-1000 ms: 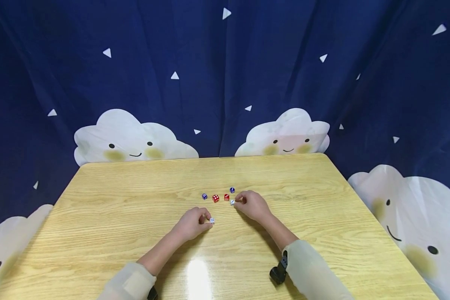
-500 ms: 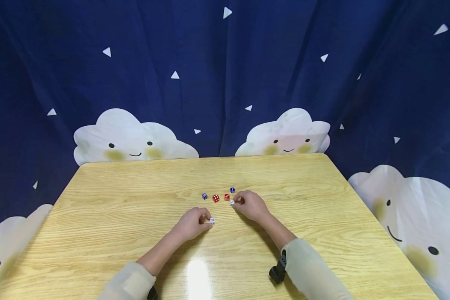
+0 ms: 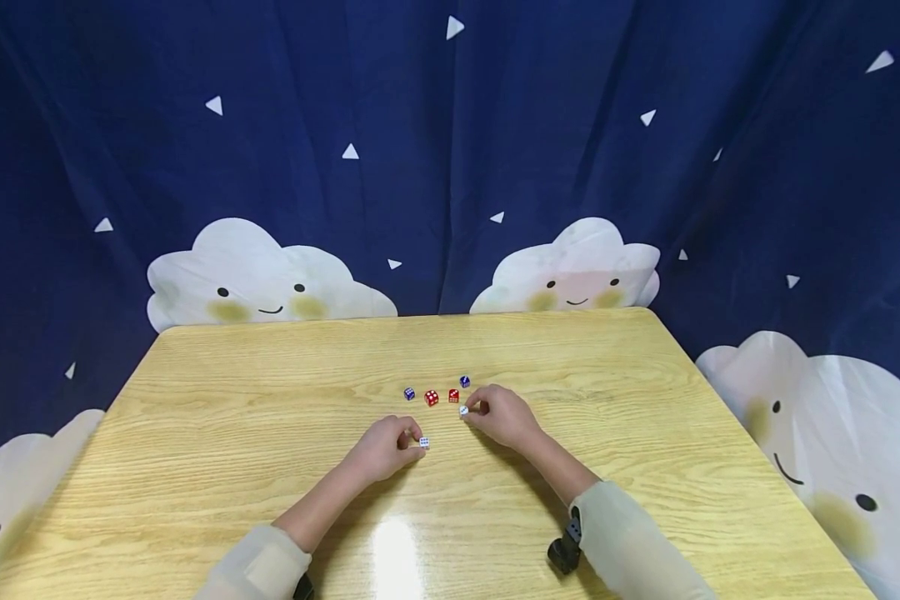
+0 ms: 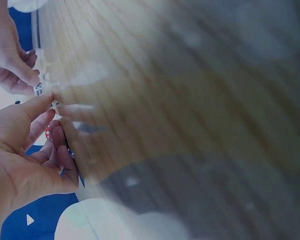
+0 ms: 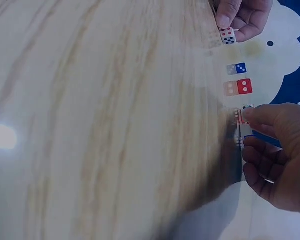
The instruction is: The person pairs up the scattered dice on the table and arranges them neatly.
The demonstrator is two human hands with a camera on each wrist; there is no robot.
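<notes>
In the head view my left hand pinches a white die between thumb and fingertip, low at the tabletop. The right wrist view shows this white die with red and dark pips. My right hand grips a second white die, farther back and to the right. Just behind that one sits a red die, with another red die to its left. A blue die stands at the left end of the group, and a second blue die lies behind my right fingers.
The glossy wooden table runs back to a dark blue curtain printed with clouds and white triangles. A black wrist camera hangs below the right sleeve. Bright glare lies on the near table surface.
My right hand has drawn its white die slightly toward me and a touch left, away from the red die behind it. The left hand and the other dice stay where they were.
</notes>
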